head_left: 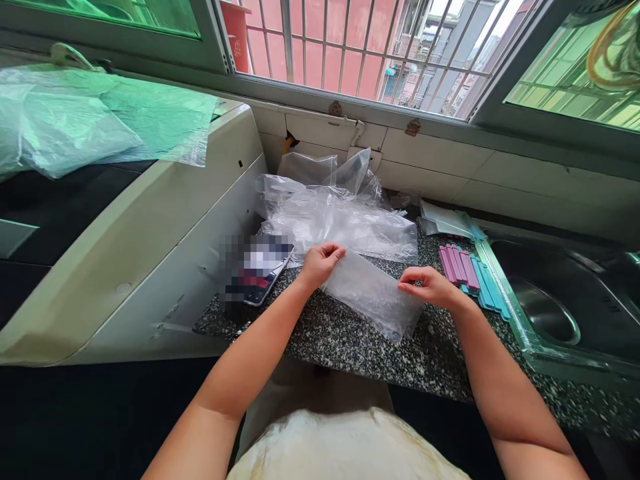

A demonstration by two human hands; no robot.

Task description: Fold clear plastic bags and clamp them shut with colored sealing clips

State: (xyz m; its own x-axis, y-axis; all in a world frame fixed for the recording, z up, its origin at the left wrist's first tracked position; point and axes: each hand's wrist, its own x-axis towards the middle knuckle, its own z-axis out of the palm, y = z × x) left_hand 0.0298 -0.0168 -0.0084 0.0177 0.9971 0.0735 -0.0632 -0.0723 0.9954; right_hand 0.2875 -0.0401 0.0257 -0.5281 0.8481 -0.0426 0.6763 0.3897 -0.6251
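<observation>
A clear plastic bag (373, 297) lies flat on the speckled granite counter (350, 343) in front of me. My left hand (320, 261) pinches its upper left edge. My right hand (430, 287) pinches its right edge. Behind it sits a crumpled pile of more clear plastic bags (335, 213). Pink and blue sealing clips (467, 272) lie in a row just right of my right hand.
A phone (260, 270) lies at the counter's left end beside a white appliance (165, 233) topped with green-tinted plastic sheets (100, 123). A steel sink (560, 300) is on the right. Barred windows (350, 47) run along the back wall.
</observation>
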